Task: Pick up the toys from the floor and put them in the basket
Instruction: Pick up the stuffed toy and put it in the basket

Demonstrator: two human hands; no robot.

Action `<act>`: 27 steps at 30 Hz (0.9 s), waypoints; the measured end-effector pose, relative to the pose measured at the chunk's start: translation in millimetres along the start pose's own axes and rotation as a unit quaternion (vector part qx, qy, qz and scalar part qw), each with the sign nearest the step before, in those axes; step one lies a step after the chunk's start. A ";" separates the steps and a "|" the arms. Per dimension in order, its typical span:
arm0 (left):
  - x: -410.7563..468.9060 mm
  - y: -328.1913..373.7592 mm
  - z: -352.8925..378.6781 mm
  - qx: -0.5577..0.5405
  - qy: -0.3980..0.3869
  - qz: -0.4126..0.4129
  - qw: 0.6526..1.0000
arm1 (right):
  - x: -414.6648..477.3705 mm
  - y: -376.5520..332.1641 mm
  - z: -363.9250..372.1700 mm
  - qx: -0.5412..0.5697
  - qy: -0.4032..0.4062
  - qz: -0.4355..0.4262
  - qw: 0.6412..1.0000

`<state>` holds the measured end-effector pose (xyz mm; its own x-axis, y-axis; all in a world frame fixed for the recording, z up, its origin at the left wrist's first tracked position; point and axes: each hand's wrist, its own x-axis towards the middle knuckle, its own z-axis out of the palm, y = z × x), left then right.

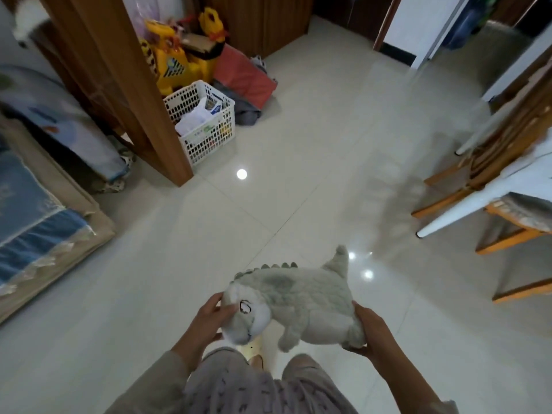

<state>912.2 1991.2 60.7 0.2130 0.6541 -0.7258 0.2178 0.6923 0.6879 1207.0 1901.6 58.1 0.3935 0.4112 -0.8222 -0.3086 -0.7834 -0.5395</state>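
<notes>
Toys go in the basket, and we have one in our hands now. It is a soft grey dinosaur (298, 306) with little spikes on its back. We hold it up off the floor, in front of our knees. Our left hand (210, 316) is wrapped on its round white head. Our right hand (369, 331) is closed on its back end, under the tail side. Both hands hold tight on the toy, so it does not drop.

The white basket (199, 122) is well away from us, up ahead and to the left. It sits on the shiny floor (298, 180) just beside a brown wooden post (143, 94). There are some bags and papers inside it, but we think there is room on top. Yellow ride-on toys (176, 61) stand behind it.

To do this step well, we should walk over to the basket and keep both hands on the dinosaur. The floor looks slippery, so slow steps are best. We should get close and lower the toy in, not throw it. The post is near, so we come in from the open side.
</notes>
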 end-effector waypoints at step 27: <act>258.7 262.4 19.5 -0.202 0.200 -0.025 0.958 | 239.6 -425.4 121.4 -0.197 -0.121 -0.048 0.972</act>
<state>1043.0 2336.1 53.6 -0.1881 0.6255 -0.7572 -0.1848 0.7347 0.6528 1327.4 2390.0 68.5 0.1740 0.5509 -0.8162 0.0938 -0.8344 -0.5431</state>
